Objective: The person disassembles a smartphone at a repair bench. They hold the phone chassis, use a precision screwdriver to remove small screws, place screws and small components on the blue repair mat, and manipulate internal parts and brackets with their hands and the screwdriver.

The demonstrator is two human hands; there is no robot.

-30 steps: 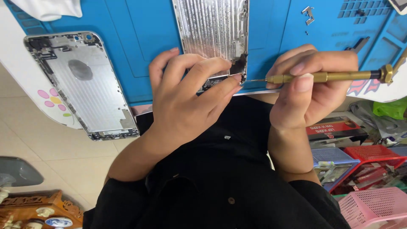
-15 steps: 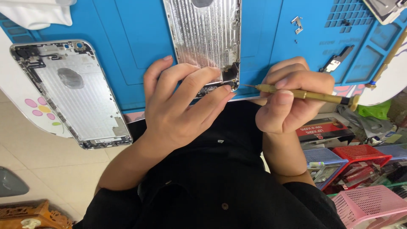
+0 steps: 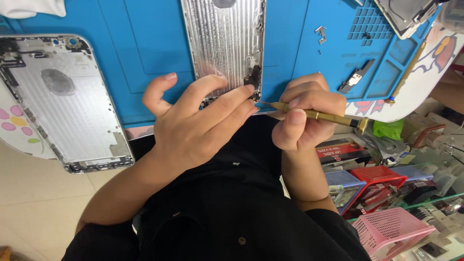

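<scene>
Lowering toward four o'clock since before, gold screwdriver pinched by right hand fingers, probing phone housing corner under spread left hand; needing steady tip seating next.

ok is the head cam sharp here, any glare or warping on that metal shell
Head view: mostly sharp on the left hand and right hand with the screwdriver; bright striped glare runs down the shell under the left hand; even light, soft shadows; wide-angle bending shows at the edges, where the other shell leans; the baskets at lower right look slightly soft.
</scene>
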